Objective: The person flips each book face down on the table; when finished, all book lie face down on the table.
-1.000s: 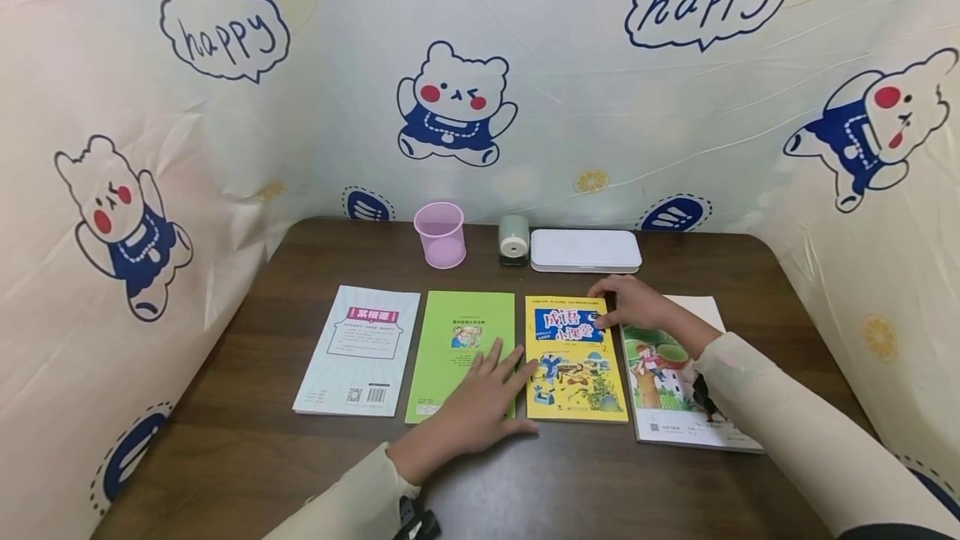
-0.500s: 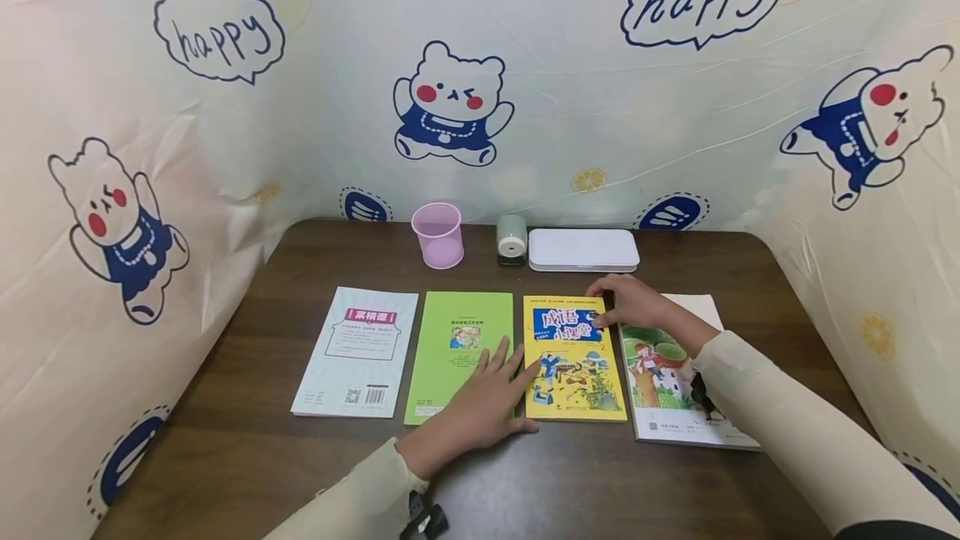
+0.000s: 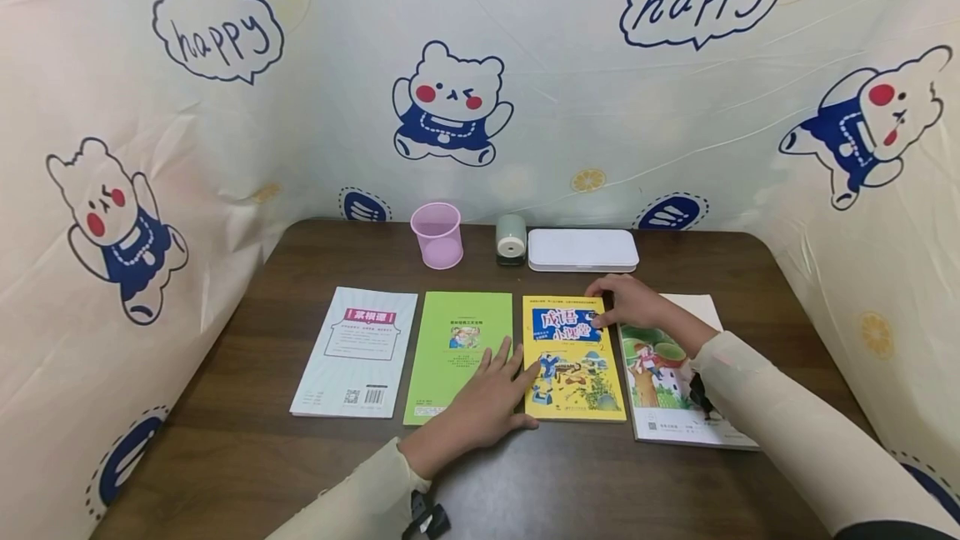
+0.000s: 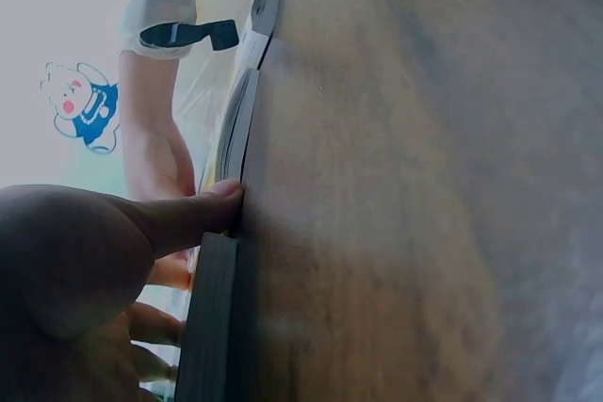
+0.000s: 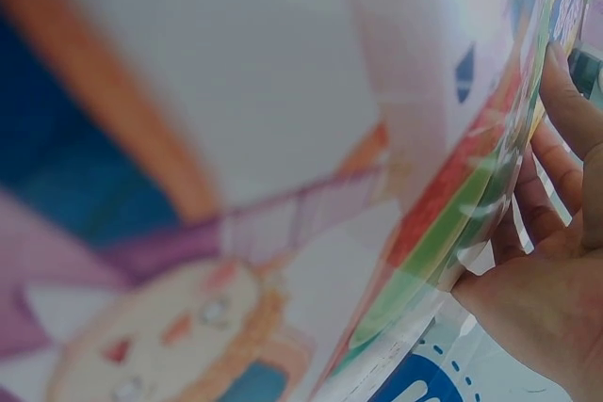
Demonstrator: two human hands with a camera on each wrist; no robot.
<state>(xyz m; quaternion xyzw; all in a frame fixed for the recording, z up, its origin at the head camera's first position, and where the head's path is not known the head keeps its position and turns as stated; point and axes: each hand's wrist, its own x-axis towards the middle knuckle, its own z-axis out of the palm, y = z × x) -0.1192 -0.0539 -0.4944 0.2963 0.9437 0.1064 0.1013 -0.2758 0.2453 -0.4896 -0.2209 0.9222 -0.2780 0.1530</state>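
While behind 4 books, pink cup upright

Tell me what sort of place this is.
Most likely a study corner: four books lie in a row on a dark brown desk, what looks like a pencil sharpener stands behind them, and a bear-print cloth hangs beyond.

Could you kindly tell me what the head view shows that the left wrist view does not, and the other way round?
Only the head view shows the pink cup, the white case and the pale blue book, plus a readable front cover on the yellow book.

Only the left wrist view gives a close, side-on look at the book edges.

Both show the left hand, the right hand, the wooden table and the bear-print backdrop.
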